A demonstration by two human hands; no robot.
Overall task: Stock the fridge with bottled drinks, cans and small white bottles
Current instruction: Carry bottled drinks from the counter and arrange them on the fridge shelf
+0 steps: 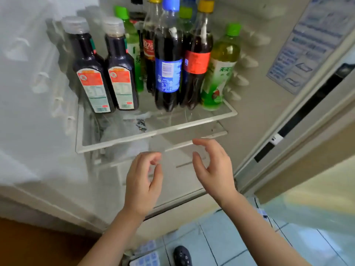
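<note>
On the glass shelf (115, 145) of the fridge, two dark bottles with grey caps stand side by side at the left, one (90, 73) touching the other (121, 73). Behind them stands a green-capped bottle (132, 41). Right of these, the blue-label cola (168, 70) stands in front, with the red-label cola (196, 60) just beside it and the green tea bottle (219, 73) at the shelf's right end. Below the shelf's front edge, the left hand (143, 181) and right hand (213, 169) hover near each other, fingers loosely curled and apart, holding nothing. A sticker (307, 45) is on the right wall. A dark object (182, 256) lies on the tiled floor (230, 237).
</note>
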